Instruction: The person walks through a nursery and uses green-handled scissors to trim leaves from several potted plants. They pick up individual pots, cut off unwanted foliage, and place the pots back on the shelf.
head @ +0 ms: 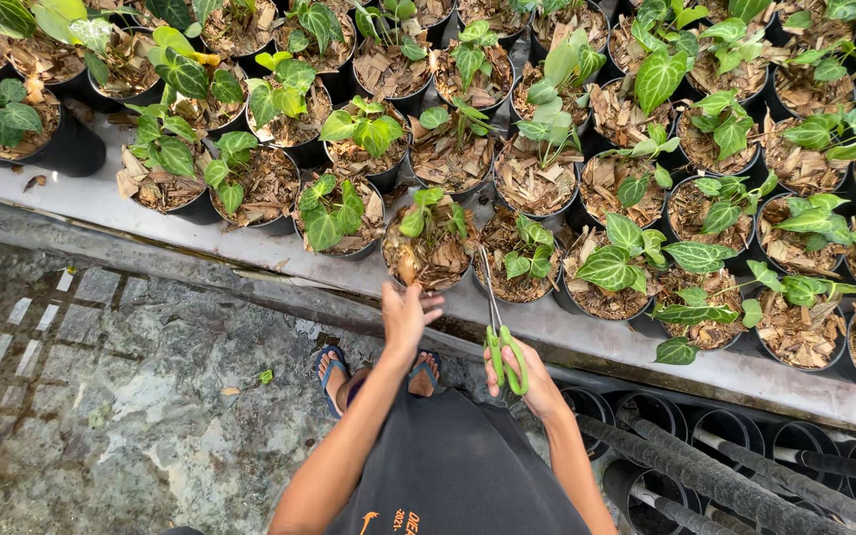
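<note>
Standing at a low grey bench (101, 203) crowded with potted plants, a person reaches both bare hands toward the front row. The right hand (532, 381) is closed around the green loop handles of a pair of scissors (499, 332), its long thin blades pointing up and forward — their tips just over the rim of a black pot (519, 260) holding a small green-leaved plant (527, 248) in dry brown bark chips. The left hand (406, 315) hangs empty beside it, fingers loosely spread and slightly curled, just short of the neighbouring pot (430, 248).

The scissors look light and rigid, best gripped through the handle loops as they are now; the stems and veined leaves appear soft and easily bruised, so any hold belongs low on a stalk. The plastic pots seem light but loosely filled.

One pair of scissors, two hands and two sandalled feet (331, 372) show; the pots on the bench run to several dozen — too many to count exactly. More empty black pots (725, 431) sit below at the right, on wet paving.
</note>
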The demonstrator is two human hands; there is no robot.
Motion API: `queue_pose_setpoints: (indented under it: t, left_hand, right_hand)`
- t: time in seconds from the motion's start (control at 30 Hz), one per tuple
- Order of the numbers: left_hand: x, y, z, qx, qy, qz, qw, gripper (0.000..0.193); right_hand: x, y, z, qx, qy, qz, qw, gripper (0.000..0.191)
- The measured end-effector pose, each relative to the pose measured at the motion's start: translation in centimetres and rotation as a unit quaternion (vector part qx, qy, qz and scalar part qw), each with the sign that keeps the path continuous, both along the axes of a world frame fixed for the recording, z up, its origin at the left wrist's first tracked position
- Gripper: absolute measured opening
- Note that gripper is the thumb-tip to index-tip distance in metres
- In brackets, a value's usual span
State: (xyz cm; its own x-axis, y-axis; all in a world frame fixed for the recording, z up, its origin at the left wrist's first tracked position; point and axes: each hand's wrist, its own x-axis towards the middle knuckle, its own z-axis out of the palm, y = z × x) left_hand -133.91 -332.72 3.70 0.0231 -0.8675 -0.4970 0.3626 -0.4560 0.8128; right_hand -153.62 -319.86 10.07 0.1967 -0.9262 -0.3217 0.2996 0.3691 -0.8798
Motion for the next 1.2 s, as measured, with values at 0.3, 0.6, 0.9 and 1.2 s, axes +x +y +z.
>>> queue_pose_setpoints:
  t: [0.3, 0.6, 0.9, 1.2]
  left_hand:
    - [-4.0, 3.1, 1.9, 0.065, 0.116, 0.1, 0.986, 0.035]
    - [-4.9, 0.1, -2.0, 0.142, 0.296, 0.029, 0.944, 0.033]
    - [1.8, 0.5, 2.4, 0.123, 0.032, 0.013, 0.992, 0.049]
    - [1.6, -2.8, -1.6, -0.085, -0.076, -0.019, 0.993, 0.033]
  right_hand:
    - [0.4, -0.6, -0.1, 0.0, 0.0, -0.011, 1.0, 0.042]
    - [0.8, -1.1, 0.4, -0.008, -0.006, -0.009, 1.0, 0.044]
    - [-0.2, -0.8, 0.4, -0.019, -0.009, -0.016, 1.0, 0.046]
    - [0.6, -1.0, 0.4, -0.02, 0.005, 0.009, 1.0, 0.044]
